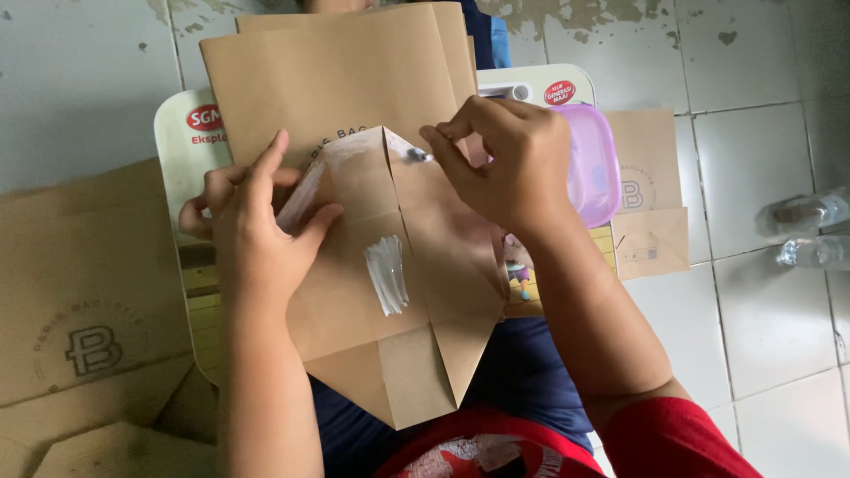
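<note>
A brown paper bag [354, 88] lies flat on a small white lap table [173, 133], its bottom flaps folded open toward me. A smear of white glue [388, 274] marks the middle flap, and more glue lines the upper left flap edge. My left hand [257, 221] presses the left flap down, fingers spread. My right hand [509, 159] pinches a small glue-tipped applicator [416, 155] at the top of the fold, touching the paper.
A purple lidded plastic tub [593, 168] sits on the table to the right. More flat brown bags lie at the left [80, 283] and right [651, 230] on the white tiled floor. Clear plastic bottles [810, 230] lie at the far right.
</note>
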